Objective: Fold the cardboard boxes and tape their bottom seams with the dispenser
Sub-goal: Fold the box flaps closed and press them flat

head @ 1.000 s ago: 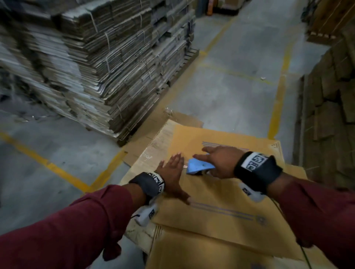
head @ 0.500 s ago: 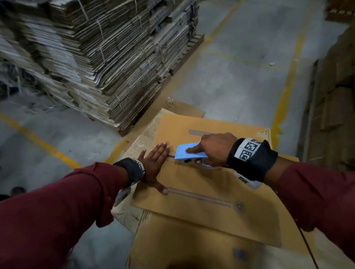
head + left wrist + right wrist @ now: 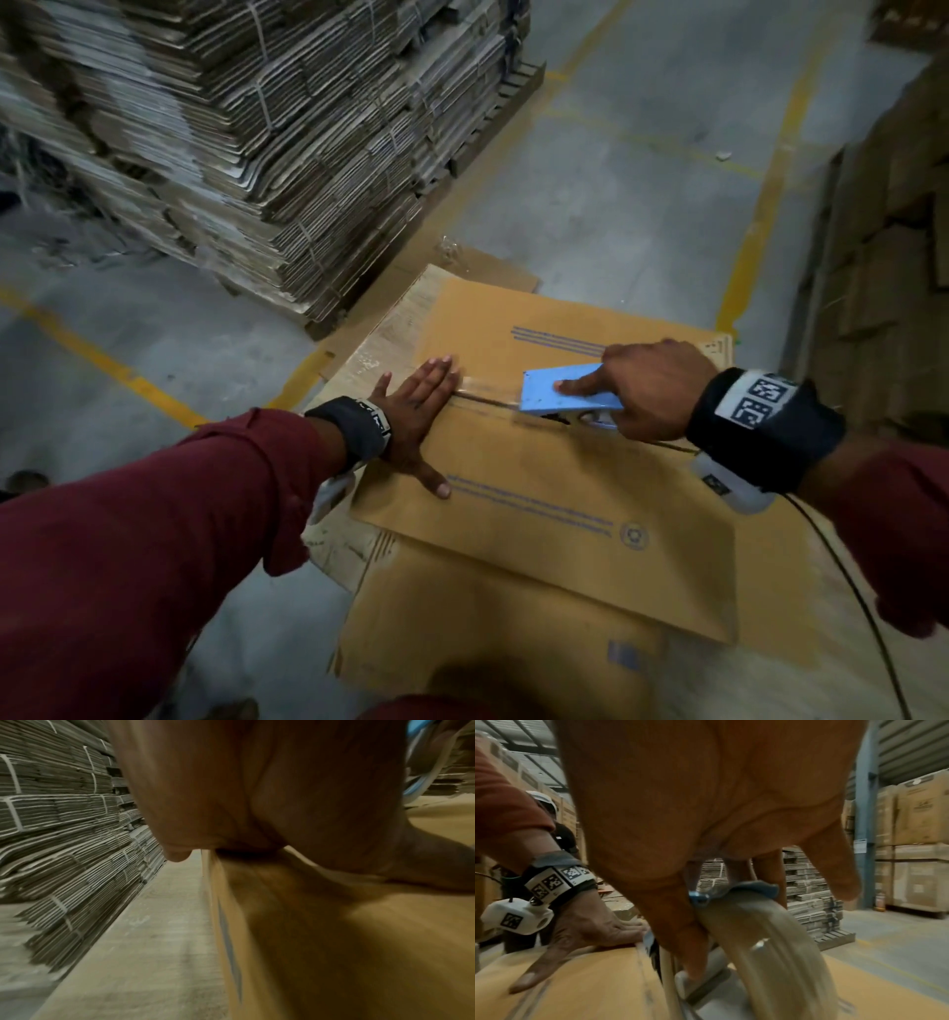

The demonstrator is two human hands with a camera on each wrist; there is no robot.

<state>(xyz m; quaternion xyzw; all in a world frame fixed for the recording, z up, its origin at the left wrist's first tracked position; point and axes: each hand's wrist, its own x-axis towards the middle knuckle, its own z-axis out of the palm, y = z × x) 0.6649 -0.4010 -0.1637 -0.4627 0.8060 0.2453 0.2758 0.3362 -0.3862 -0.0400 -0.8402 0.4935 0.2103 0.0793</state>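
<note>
A folded brown cardboard box (image 3: 539,493) lies bottom-up in front of me, its two flaps meeting at a centre seam (image 3: 488,401). My left hand (image 3: 416,406) lies flat, fingers straight, pressing the left end of the seam at the box edge (image 3: 213,882). My right hand (image 3: 647,390) grips the blue tape dispenser (image 3: 562,393), index finger stretched along its top plate. A strip of clear tape (image 3: 488,388) runs from my left fingertips to the dispenser. In the right wrist view the tape roll (image 3: 765,939) sits under my palm, next to the left hand (image 3: 582,927).
A tall pallet of strapped flat cartons (image 3: 257,133) stands at the left. More flat cardboard (image 3: 462,642) lies beneath the box. Stacked cartons (image 3: 883,231) line the right side. Yellow floor lines (image 3: 760,216) cross the grey concrete. A cable (image 3: 847,591) trails from my right wrist.
My right hand has drawn the dispenser rightward along the seam, away from the left hand, leaving a strip of tape behind. The left hand stays pressed flat at the seam's left end.
</note>
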